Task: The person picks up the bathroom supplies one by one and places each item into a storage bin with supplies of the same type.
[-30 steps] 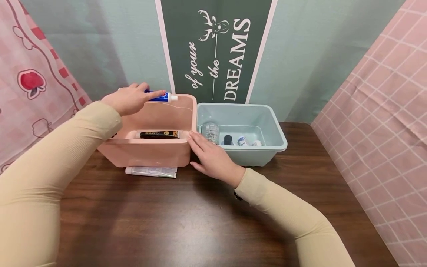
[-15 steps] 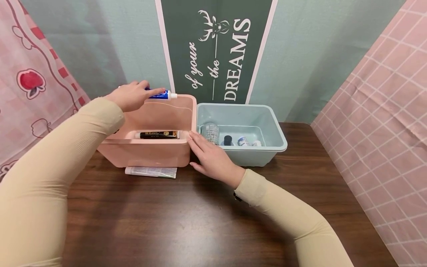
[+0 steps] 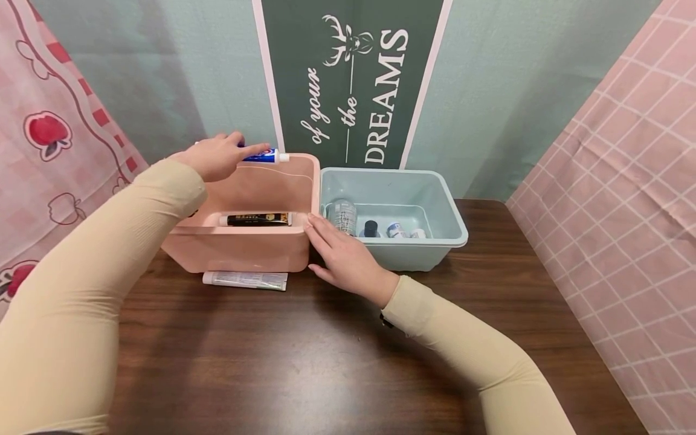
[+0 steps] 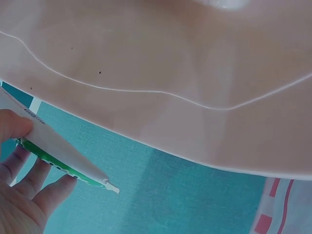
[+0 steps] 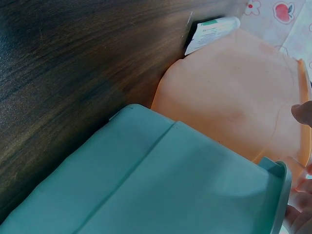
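Note:
My left hand (image 3: 216, 158) holds a toothpaste tube (image 3: 263, 155) at the back rim of the pink bin (image 3: 239, 254). From the head, its blue end and white cap show past my fingers. In the left wrist view, the thumb and fingers of the left hand (image 4: 19, 209) pinch the tube (image 4: 63, 151), which looks white with a green strip. A black toothpaste tube (image 3: 258, 219) lies on the pink bin's floor. With fingers extended, my right hand (image 3: 348, 260) rests on the adjoining rims of the pink bin and the light blue bin (image 3: 415, 257).
The light blue bin holds a clear jar (image 3: 344, 217), a black-capped bottle (image 3: 371, 228) and small white containers (image 3: 396, 230). A white tube (image 3: 246, 280) lies on the wooden table (image 3: 304, 362) before the pink bin. Curtains (image 3: 489, 96) hang behind and at both sides.
My left forearm has shifted slightly right and the held toothpaste tube has risen a little. The right hand and both bins stay in place.

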Tool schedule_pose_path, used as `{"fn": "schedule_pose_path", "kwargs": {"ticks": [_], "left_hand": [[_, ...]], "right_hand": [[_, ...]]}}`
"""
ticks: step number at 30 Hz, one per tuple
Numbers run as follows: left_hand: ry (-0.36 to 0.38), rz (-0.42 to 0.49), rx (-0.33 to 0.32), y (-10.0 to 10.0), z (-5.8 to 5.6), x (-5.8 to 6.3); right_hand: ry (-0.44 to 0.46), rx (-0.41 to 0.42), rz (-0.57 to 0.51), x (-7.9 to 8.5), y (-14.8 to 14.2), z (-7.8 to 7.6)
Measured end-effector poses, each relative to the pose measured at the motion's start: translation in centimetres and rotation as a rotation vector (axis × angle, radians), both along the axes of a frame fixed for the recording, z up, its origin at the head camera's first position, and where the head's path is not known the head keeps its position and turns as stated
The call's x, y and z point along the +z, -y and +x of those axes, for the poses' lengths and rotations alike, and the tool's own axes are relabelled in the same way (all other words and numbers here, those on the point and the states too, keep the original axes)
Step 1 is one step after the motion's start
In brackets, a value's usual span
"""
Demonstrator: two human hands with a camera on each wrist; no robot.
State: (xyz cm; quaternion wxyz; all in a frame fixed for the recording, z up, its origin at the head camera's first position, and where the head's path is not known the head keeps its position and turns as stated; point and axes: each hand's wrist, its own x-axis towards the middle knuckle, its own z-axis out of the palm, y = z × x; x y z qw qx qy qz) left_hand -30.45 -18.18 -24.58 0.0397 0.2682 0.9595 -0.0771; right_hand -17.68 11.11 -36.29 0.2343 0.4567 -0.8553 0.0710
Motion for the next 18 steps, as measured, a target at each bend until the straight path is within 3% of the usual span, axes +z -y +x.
{"fn": "schedule_pose_path", "kwargs": {"ticks": [7, 14, 18], "left_hand": [[0.05, 0.022, 0.035, 0.14, -0.04, -0.18], [-0.077, 0.03, -0.022, 0.47, 0.11, 0.32], [-0.096, 0.027, -0.022, 0.63, 0.16, 0.33]], "right_hand": [[-0.007, 0.004, -0.004, -0.13, 0.01, -0.05], [-0.013, 0.002, -0.005, -0.15, 0.07, -0.08], [-0.012, 0.005, -0.006, -0.18, 0.05, -0.07]]}}
